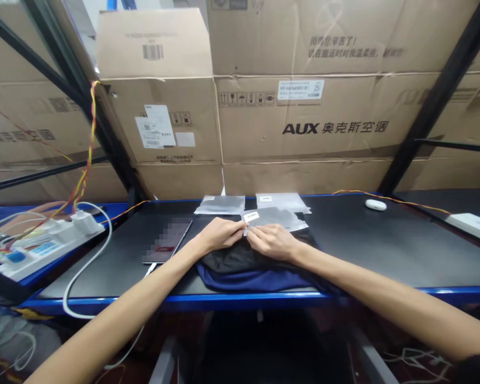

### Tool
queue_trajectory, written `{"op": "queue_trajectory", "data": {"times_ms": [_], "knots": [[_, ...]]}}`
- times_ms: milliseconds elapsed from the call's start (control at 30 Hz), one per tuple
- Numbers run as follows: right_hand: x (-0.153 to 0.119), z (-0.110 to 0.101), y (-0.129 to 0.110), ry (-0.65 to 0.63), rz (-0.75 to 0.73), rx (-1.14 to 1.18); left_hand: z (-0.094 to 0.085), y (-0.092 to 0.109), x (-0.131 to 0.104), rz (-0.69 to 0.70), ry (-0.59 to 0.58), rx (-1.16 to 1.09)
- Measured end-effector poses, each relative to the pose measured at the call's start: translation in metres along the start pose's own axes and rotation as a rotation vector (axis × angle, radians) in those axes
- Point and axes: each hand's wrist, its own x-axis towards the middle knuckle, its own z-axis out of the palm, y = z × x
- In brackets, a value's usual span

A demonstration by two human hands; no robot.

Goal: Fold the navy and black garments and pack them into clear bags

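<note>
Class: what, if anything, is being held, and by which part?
A labelled plastic bag, apparently pinched at its near-left edge by left hand and right hand.

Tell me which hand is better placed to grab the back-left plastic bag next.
Likely the left hand: it sits just in front of that plastic bag; the right hand is farther right.

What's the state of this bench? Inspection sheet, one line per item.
Surface: black tabletop, blue front edge; no damage seen.
Job's things: near plastic bag, white-labelled, over dark cloth; two more bags behind.
Clutter: phone left, small white object right.
Hands: left and right, fingers closed at the near bag's edge.
Cables: white lead at phone; looped white cable over front edge; red-yellow wires left.
Surroundings: cardboard boxes behind black frame.
</note>
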Motion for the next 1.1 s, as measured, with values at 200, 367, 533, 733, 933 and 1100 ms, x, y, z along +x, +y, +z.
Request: {"op": "queue_trajectory", "data": {"times_ms": [200,367,533,733,933,1100], "knots": [[-0.002,0.0,-0.001,-0.098,0.012,-0.009,-0.003,0.003,0.001,-0.037,-0.022,-0.018],[-0.004,0.002,-0.001,-0.126,-0.014,-0.033,-0.003,0.002,0.001,-0.026,-0.015,-0.021],[-0.01,-0.006,0.002,-0.169,-0.014,-0.069,-0.003,0.0,0.001,-0.001,0.027,-0.014],[-0.032,-0.019,0.016,-0.15,0.044,-0.11,-0.009,-0.003,0.001,0.021,0.071,-0.037],[-0.055,-0.032,0.032,-0.124,0.128,-0.129,-0.015,-0.011,0.001,-0.018,0.08,-0.049],[-0.076,-0.045,0.045,-0.121,0.198,-0.132,-0.017,-0.02,-0.003,-0.049,0.072,-0.014]]}}
